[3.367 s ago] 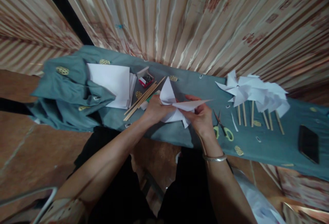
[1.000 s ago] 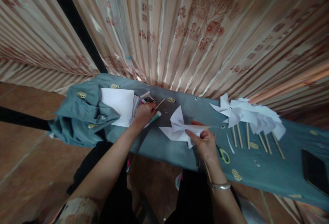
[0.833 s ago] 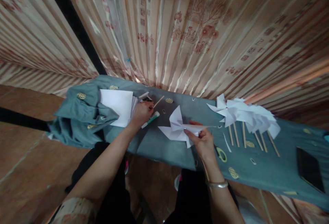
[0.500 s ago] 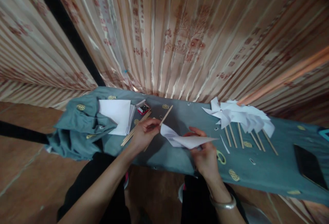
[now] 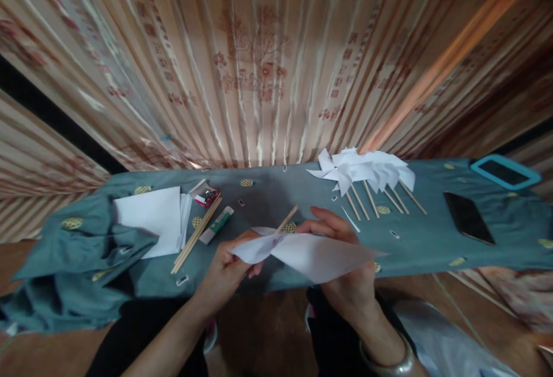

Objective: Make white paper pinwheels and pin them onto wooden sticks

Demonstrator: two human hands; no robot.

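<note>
A white paper pinwheel (image 5: 317, 256) is held between my two hands over the front of the table. My left hand (image 5: 228, 267) is closed on its left side, fingertips partly behind the paper. My right hand (image 5: 348, 276) grips the right side from below and behind, with some fingers hidden by the paper. The tip of a thin wooden stick (image 5: 287, 219) shows behind the paper's middle; its lower part is hidden, so I cannot tell whether it is fixed there or which fingers hold it.
Finished pinwheels on sticks (image 5: 367, 172) lie overlapped at the back right. White paper sheets (image 5: 149, 218), loose sticks (image 5: 196, 238), a small open red-and-white box (image 5: 205, 193) and a green-and-white box (image 5: 216, 225) lie left. A phone (image 5: 469, 218) and a blue-framed tablet (image 5: 505, 171) lie right.
My view has shifted to the right. The stick, earlier in my left hand beside the paper, is now behind the paper's middle, and my left hand has closed on the pinwheel.
</note>
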